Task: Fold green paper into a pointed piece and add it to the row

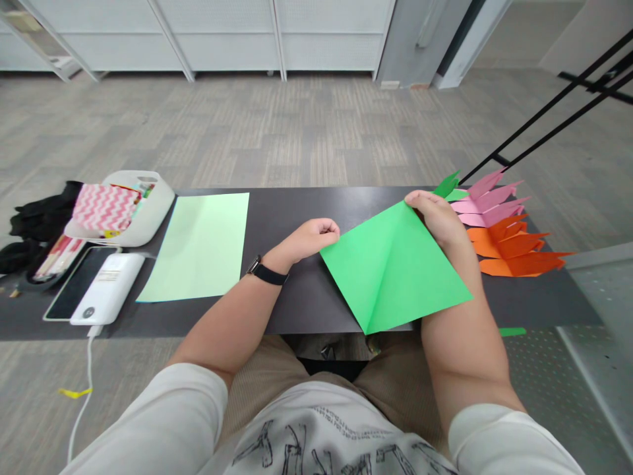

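A bright green square sheet of paper with a diagonal crease is raised above the dark table, one corner toward me. My right hand pinches its far corner between thumb and fingers, and the sheet partly covers that forearm. At the sheet's left corner is my left hand, fingers curled closed against the paper's edge; the exact grip is partly hidden. A black watch sits on my left wrist. To the left lies a pale green stack of paper, flat on the table.
Folded pink paper shapes and orange ones stand at the right. A white basket with a pink patterned item, a white power bank with a cable, and a phone occupy the left. The narrow table ends near my lap.
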Available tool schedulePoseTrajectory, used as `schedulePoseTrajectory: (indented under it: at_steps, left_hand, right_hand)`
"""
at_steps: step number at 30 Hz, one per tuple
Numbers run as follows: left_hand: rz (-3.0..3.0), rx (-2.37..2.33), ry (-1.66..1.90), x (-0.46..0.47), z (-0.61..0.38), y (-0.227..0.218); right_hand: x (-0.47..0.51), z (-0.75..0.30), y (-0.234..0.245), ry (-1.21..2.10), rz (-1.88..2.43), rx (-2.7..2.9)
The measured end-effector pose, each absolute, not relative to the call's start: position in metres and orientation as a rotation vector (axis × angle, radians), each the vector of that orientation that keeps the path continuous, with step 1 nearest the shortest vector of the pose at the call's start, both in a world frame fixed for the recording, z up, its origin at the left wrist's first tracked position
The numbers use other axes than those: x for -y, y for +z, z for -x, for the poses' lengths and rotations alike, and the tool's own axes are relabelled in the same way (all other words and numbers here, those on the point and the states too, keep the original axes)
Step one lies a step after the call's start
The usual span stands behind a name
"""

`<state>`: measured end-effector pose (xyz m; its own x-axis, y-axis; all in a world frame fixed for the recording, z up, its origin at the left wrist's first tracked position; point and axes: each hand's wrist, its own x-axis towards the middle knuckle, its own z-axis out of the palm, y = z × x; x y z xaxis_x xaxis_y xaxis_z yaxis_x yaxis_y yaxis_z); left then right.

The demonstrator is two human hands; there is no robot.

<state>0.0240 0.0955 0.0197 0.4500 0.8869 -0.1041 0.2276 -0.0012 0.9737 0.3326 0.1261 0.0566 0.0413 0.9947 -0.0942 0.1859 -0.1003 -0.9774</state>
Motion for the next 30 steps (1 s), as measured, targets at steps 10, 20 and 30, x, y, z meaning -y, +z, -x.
schedulePoseTrajectory:
  at_steps: [10,20,30]
  left_hand:
    - [-1.306,-1.137,0.86,-0.116,0.014,0.031]
    - [-1.074,-0.965,0.89,-0.11,-0.022,0.006]
    - [-0.83,-0.921,1.123,-0.115,-0.002,0.021]
  right_hand:
    - [-0.13,-0.361,0.057,1.075,1.4,1.095]
    - [-0.119,-0.33,0.063,1.169,1.331,1.232]
    - [-0.12,-0.323,0.059,1.33,1.242,1.055]
